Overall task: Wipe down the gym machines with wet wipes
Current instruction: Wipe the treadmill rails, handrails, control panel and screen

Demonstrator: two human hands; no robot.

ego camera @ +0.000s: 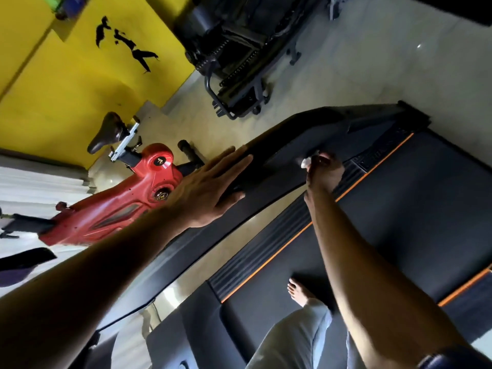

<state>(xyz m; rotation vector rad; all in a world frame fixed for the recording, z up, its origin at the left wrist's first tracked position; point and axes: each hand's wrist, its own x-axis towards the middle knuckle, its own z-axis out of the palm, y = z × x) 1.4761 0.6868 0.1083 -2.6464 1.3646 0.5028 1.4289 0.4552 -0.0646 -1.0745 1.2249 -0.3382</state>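
Fingers [323, 158] of the right hand [325, 171] curl round and pinch a small crumpled white wet wipe [306, 162], held vs the inner face of the long black curved treadmill side rail [287, 145]; left hand [207, 190] lies flat on the rail's outer edge, fingers straight & close together, thumb underneath; black treadmill deck w/ orange trim stripes [415, 198] below, a bare foot [299, 291] on it; glossy red exercise bike w/ black saddle [125, 203] stands near, beside the yellow wall [66, 89].
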